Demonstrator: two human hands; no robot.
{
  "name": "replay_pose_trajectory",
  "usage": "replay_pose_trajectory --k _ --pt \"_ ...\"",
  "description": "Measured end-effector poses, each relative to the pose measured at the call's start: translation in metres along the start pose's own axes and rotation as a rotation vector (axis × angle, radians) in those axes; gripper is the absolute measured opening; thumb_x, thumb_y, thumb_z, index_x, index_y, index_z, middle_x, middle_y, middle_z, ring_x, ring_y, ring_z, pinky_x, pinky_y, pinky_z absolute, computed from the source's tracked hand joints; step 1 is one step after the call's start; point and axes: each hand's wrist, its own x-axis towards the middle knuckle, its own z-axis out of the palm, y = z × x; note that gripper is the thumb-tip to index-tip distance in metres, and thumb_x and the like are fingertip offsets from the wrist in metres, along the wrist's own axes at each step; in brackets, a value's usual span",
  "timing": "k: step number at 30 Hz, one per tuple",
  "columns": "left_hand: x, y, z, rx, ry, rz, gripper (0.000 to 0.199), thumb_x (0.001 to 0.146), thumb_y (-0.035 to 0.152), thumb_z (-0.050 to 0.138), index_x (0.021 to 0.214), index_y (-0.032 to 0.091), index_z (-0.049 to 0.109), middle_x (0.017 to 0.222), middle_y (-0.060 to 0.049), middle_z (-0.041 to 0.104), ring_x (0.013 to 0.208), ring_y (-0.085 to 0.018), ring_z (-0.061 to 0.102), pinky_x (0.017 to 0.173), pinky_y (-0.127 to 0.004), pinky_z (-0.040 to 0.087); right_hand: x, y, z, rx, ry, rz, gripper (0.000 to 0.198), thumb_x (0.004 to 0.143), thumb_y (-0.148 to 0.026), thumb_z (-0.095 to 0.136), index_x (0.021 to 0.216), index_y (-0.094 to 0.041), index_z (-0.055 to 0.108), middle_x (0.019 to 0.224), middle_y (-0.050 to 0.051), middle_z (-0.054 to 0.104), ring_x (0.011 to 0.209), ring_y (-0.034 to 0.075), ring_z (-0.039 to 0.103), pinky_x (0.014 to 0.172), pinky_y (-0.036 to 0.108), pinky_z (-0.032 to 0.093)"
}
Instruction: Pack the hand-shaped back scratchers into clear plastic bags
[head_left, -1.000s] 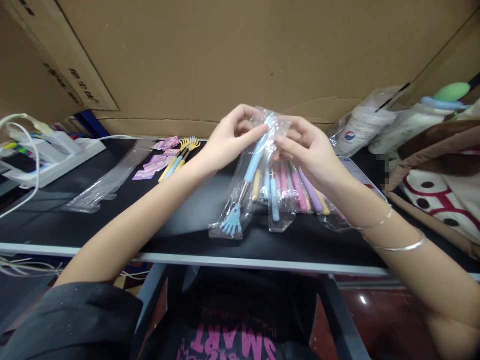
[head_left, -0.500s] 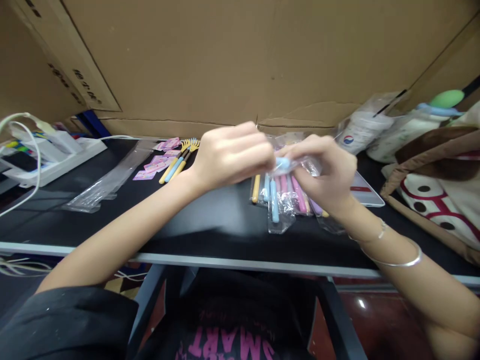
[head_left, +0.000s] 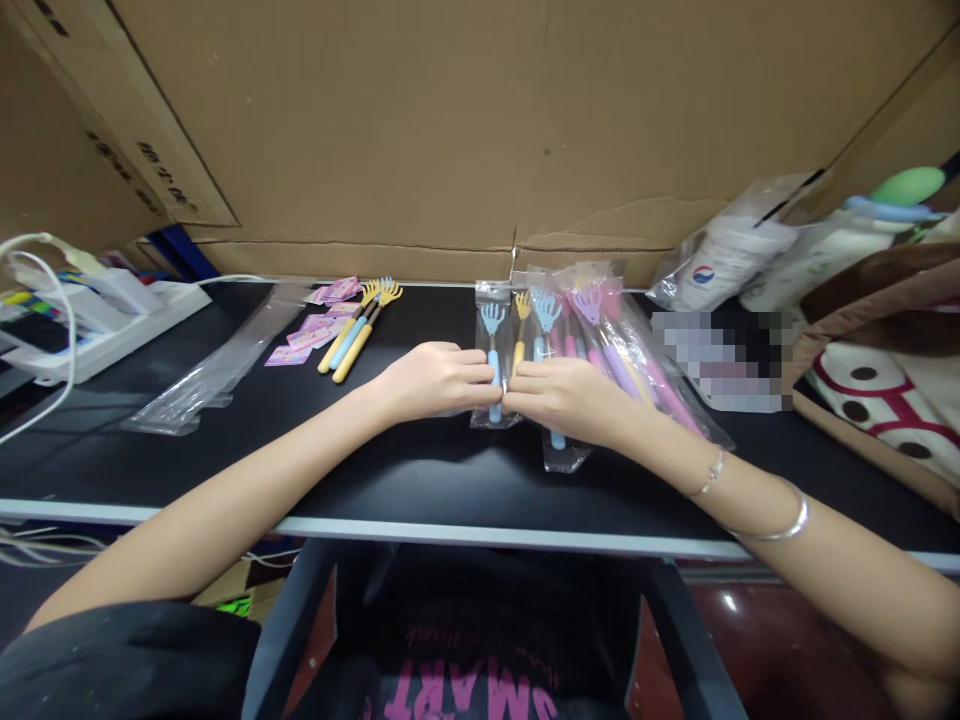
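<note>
A light-blue back scratcher [head_left: 491, 320] in a clear plastic sleeve lies on the black table at centre, claw end away from me. My left hand [head_left: 439, 382] has its curled fingers at the sleeve's left side, over the handle. From the right, my right hand [head_left: 566, 395] closes at the same sleeve's lower right side, its thumb side by the handle. Beyond and under my right hand lie several more bagged back scratchers [head_left: 589, 305], in yellow, blue, pink and purple. Unbagged back scratchers [head_left: 362, 335] with yellow and blue handles lie left of my left hand.
Pink printed cards [head_left: 307, 335] lie beside the unbagged scratchers. Flat clear plastic sleeves [head_left: 217, 365] are further left, near a white power strip [head_left: 112, 335]. At the right stand a bagged cup [head_left: 720, 262] and a cloth bag [head_left: 870, 400]. Cardboard [head_left: 450, 130] walls the back.
Both hands have come down towards the table from above the pile. The bagged blue scratcher they held up now lies left of the other bagged ones.
</note>
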Motion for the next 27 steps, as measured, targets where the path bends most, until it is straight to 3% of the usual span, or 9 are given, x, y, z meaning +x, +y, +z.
replay_pose_trajectory --k 3,10,20,27 --pt "-0.003 0.001 0.002 -0.135 -0.116 -0.087 0.028 0.098 0.037 0.044 0.079 0.020 0.057 0.076 0.002 0.062 0.071 -0.012 0.054 0.057 -0.027 0.034 0.000 -0.004 0.002 0.065 -0.088 0.034 0.026 0.096 -0.016 0.043 0.079 -0.018 0.061 0.074 -0.001 0.064 0.070 0.013 0.050 0.063 0.027 0.035" --pt "-0.006 0.005 0.000 -0.309 -0.243 -0.231 0.010 0.092 0.028 0.053 0.089 0.020 0.057 0.088 0.000 0.061 0.082 -0.012 0.059 0.061 -0.025 0.036 0.003 -0.005 0.000 0.176 -0.136 0.109 0.021 0.094 -0.018 0.043 0.087 -0.018 0.063 0.083 0.004 0.064 0.079 0.016 0.050 0.069 0.028 0.037" --pt "-0.007 0.009 0.007 -0.369 -0.259 -0.298 0.010 0.083 0.013 0.051 0.089 0.019 0.055 0.089 0.000 0.059 0.084 -0.013 0.057 0.063 -0.024 0.037 0.002 -0.006 0.006 0.258 -0.195 0.173 0.013 0.088 -0.012 0.047 0.090 -0.016 0.060 0.088 0.006 0.060 0.083 0.018 0.049 0.075 0.029 0.039" --pt "-0.009 0.009 0.011 -0.326 -0.234 -0.296 0.013 0.092 0.015 0.044 0.089 0.018 0.057 0.089 -0.002 0.060 0.083 -0.013 0.056 0.063 -0.023 0.038 0.003 -0.009 0.007 0.207 -0.223 0.168 0.016 0.090 -0.010 0.044 0.092 -0.016 0.060 0.088 0.006 0.059 0.083 0.019 0.048 0.076 0.031 0.038"
